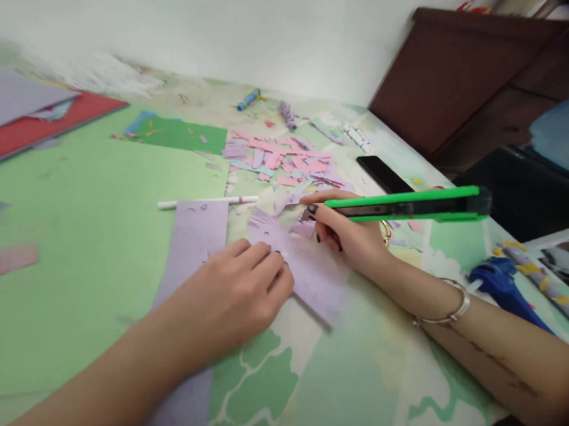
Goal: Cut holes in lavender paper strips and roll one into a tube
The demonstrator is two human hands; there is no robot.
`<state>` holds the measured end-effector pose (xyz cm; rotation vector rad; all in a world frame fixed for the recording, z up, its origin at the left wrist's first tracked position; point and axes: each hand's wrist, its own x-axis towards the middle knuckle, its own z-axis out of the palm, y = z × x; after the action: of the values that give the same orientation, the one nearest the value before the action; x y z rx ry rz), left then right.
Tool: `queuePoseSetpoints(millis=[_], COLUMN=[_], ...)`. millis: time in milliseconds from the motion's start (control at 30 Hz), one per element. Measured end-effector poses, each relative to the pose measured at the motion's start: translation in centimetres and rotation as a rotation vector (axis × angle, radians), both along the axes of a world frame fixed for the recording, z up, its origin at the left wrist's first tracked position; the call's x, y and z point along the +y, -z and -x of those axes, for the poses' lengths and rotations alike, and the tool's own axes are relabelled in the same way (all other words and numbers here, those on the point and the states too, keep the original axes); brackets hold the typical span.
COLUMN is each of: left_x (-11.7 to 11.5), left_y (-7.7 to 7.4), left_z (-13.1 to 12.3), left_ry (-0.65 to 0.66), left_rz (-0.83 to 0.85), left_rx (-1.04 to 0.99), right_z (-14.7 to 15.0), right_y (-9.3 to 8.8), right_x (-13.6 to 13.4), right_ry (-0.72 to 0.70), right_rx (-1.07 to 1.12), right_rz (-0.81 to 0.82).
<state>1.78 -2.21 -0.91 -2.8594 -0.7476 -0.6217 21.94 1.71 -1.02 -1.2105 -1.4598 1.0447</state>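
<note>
My right hand [358, 237] grips a green utility knife [411, 198]. Its handle lies across the thumb and points right, with the blade tip near the fingers. Just left of it, my left hand [244, 291] rests with curled fingers on a lilac piece of paper [314, 279], whose upper end has several slits. The left fingertips are partly hidden. A longer lilac paper strip [202, 229] runs beneath the left wrist and forearm. Across its top end lies a thin white stick [168, 205].
Pink and lilac paper scraps [290, 157] lie behind my hands. A green sheet [93, 221] covers the left side, with a red board [94, 113] beyond. At right are a black phone [382, 174], a blue tool [504, 287] and a decorated lilac roll [549, 284]. A brown cabinet [432, 83] stands behind.
</note>
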Motion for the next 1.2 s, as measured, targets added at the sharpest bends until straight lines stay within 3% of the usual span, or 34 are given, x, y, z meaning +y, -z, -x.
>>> queuePoseSetpoints(millis=[67,167,300,367,433,533,833,1000,1200], left_x=[0.1,0.3,0.0,-0.2,-0.3,-0.1,-0.2,0.1,-0.4], left_y=[0.0,-0.1,-1.0,-1.5,-1.9,-2.0,-0.9,-0.2,-0.9], left_z=[-0.3,-0.5,0.0,0.1,-0.1,-1.0,-1.9,-1.7,-1.9], left_ry=[0.022,-0.024,-0.183,-0.304,-0.429,-0.422,-0.209,-0.224,-0.274], left_rz=[-0.051,-0.096,-0.034,0.163,0.498,0.906,1.215,1.237,1.291], left_rx=[0.076,0.023,-0.380,-0.625,-0.897,-1.219,-1.335,-1.361,-1.397], right_z=[0.2,0.1,-0.4,-0.4,0.1,1.3,2.3,2.6,3.1], right_y=[-0.1,-0.1,0.1,0.0,-0.2,-0.5,-0.5,-0.7,-0.3], right_x=[0.0,0.2,0.9,1.1,1.0,-0.1,-2.5,-3.0,-3.6], right_ry=[-0.012,-0.025,-0.030,-0.032,-0.067,-0.166,-0.335,-0.420,-0.420], right_rx=[0.030,0.095,0.226,0.262,0.286,0.272,0.234,0.150,0.095], right_rz=[0.006,0.010,0.000,-0.002,0.018,-0.003,-0.127,-0.146,-0.204])
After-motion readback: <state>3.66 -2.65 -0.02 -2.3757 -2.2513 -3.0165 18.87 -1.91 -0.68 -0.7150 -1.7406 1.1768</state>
